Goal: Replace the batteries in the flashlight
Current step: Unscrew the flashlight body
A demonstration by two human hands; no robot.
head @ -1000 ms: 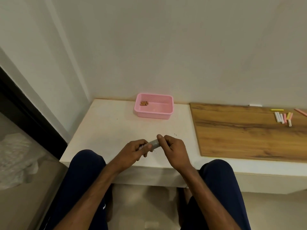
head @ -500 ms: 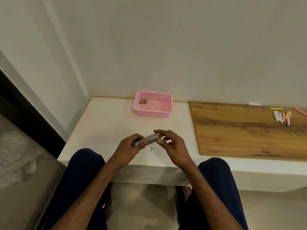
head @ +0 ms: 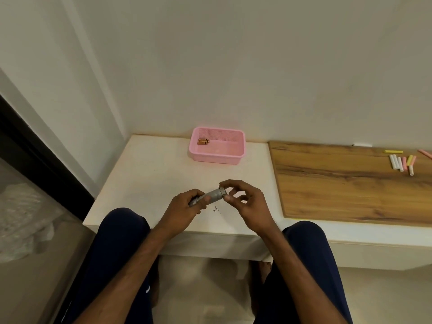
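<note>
1. Flashlight [head: 211, 195] — grey, held level above the white table [head: 149, 178], near its front edge.
2. Left hand [head: 184, 206] — closed round the narrow end of the barrel.
3. Right hand [head: 245, 202] — half open; thumb and forefinger are pinched on the wide end cap, other fingers loose.
4. Batteries [head: 203, 141] — lying in the pink basket [head: 217, 157], well apart.
5. Step judged: cap being unscrewed. The barrel is best kept steady and level, the cap turned squarely — contents could spill out.
</note>
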